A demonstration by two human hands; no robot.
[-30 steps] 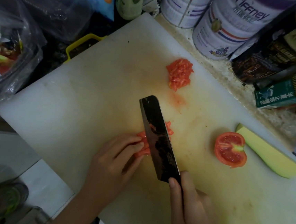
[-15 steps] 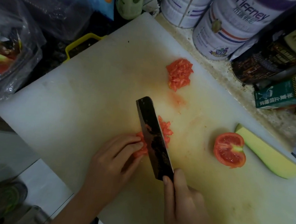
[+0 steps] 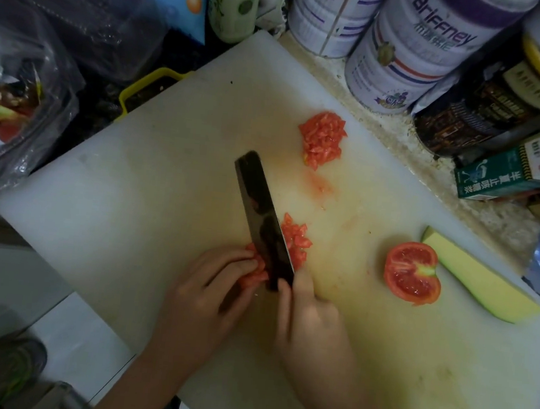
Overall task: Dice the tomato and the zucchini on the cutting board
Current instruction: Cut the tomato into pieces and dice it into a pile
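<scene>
On the white cutting board (image 3: 150,199) my right hand (image 3: 310,323) grips a dark cleaver (image 3: 261,216), its blade down through a piece of tomato. My left hand (image 3: 211,291) presses its fingertips on the uncut tomato strips (image 3: 257,274) left of the blade. Freshly diced tomato (image 3: 296,240) lies right of the blade. A heap of diced tomato (image 3: 323,138) sits farther back. A tomato half (image 3: 412,272) rests cut face up at the right, touching a long zucchini piece (image 3: 482,281) with its pale flesh up.
Large tins (image 3: 409,49), a dark packet (image 3: 476,105) and a green box (image 3: 509,171) crowd the counter behind the board. A clear plastic bag of scraps (image 3: 17,104) lies at the left. A yellow-rimmed container (image 3: 148,83) peeks out behind the board's left corner.
The cleaver and my right hand have shifted left along the tomato piece, toward my left fingertips. More diced bits now lie right of the blade.
</scene>
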